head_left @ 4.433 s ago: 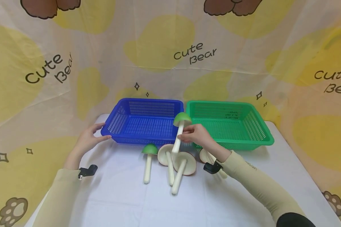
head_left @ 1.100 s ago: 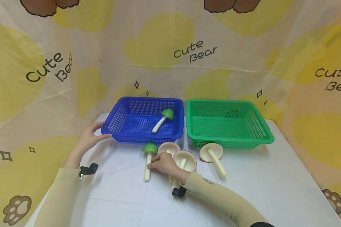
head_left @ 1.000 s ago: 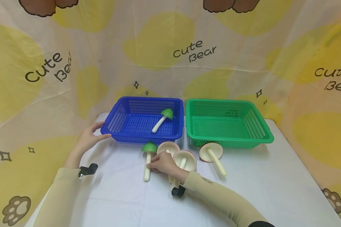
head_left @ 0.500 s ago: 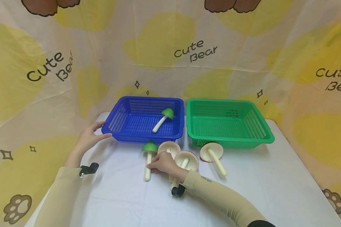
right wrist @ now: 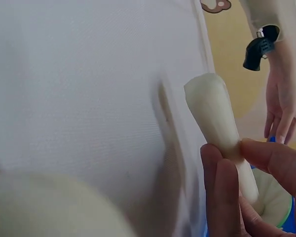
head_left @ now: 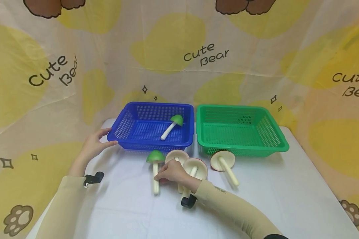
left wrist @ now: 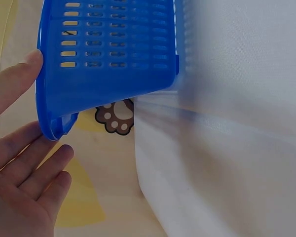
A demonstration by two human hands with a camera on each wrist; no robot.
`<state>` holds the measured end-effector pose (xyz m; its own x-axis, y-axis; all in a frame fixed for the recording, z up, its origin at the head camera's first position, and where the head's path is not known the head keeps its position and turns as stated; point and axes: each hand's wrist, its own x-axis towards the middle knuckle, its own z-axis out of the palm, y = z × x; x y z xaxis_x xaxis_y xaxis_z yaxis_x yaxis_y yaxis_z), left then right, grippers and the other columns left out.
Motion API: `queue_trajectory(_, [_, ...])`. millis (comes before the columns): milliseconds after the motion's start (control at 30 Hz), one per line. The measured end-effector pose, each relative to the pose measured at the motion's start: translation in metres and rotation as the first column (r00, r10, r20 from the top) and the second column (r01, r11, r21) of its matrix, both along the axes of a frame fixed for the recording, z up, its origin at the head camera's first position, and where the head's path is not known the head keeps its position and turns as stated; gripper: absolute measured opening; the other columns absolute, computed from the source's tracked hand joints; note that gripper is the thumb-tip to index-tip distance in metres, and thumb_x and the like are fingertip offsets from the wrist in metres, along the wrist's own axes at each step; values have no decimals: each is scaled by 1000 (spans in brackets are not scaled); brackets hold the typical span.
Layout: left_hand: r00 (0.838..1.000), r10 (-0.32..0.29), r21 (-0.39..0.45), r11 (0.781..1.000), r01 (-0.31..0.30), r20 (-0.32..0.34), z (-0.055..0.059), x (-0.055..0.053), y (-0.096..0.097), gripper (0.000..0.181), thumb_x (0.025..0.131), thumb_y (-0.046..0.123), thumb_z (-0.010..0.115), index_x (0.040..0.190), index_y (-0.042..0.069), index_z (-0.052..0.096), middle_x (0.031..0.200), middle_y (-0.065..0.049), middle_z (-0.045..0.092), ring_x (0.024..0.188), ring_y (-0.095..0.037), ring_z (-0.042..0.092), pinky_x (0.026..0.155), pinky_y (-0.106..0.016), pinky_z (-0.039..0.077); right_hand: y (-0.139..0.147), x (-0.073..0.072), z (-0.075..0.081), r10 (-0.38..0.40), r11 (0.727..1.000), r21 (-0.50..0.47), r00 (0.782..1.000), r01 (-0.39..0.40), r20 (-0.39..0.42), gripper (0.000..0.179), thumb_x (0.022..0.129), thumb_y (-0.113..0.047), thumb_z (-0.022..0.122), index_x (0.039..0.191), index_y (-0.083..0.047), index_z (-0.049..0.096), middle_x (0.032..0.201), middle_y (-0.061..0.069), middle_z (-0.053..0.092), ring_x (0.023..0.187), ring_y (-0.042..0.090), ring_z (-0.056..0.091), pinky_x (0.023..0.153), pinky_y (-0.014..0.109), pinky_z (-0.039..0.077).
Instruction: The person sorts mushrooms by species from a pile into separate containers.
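Note:
A toy mushroom with a green cap (head_left: 155,156) and pale stem is pinched by my right hand (head_left: 174,171) at mid-stem. In the right wrist view its stem (right wrist: 213,111) lies between thumb and fingertips, its end tilted off the cloth. My left hand (head_left: 92,147) holds the near left corner of the blue basket (head_left: 151,145), thumb and fingers at the rim (left wrist: 43,89). Another green-capped mushroom (head_left: 176,120) lies inside that basket. Beneath and beside my right hand are two red-edged mushrooms (head_left: 177,154), (head_left: 196,165), their stems partly hidden.
To the right of the blue basket stands a green basket (head_left: 242,147) with nothing visible inside. In front of it lies another red-edged mushroom (head_left: 227,167). White cloth covers the table (head_left: 122,205), and a printed curtain (head_left: 167,43) hangs behind.
The first green-capped mushroom went from my right hand into the blue basket. My right hand then came to the second one, whose cap has just shifted slightly left and nearer. The left hand stays put.

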<state>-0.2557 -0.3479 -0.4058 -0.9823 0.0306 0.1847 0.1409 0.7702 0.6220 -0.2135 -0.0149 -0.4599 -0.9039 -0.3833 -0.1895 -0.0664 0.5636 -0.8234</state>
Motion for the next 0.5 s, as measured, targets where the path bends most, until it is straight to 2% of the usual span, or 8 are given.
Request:
queue_trajectory(200, [1000, 8, 2, 1000, -8, 13, -1, 0, 1, 80, 81, 44, 72, 142, 3, 40, 141, -25, 44, 130, -51, 35, 102, -66, 32, 4, 7, 9, 39, 998, -45, 999, -38, 21, 14, 68, -26, 84, 71, -15, 77, 57, -3, 69, 55, 8, 65, 53, 20, 51])
queue_trajectory(367, [1000, 3, 17, 1000, -3, 2, -1, -1, 1, 78, 81, 41, 73, 141, 2, 42, 140, -26, 45, 130, -50, 36, 102, -66, 32, 9, 10, 25, 53, 991, -129, 996, -43, 76, 13, 70, -22, 83, 73, -12, 76, 62, 0, 71, 58, 11, 69, 59, 23, 56])
queue_trajectory(500, [1000, -2, 18, 1000, 2, 2, -1, -1, 1, 78, 81, 40, 73, 140, 1, 42, 140, -27, 45, 130, -50, 35, 102, -66, 31, 12, 9, 38, 67, 977, -210, 991, -43, 111, 13, 71, -16, 82, 78, -6, 76, 66, 5, 72, 61, 15, 70, 65, 33, 60])
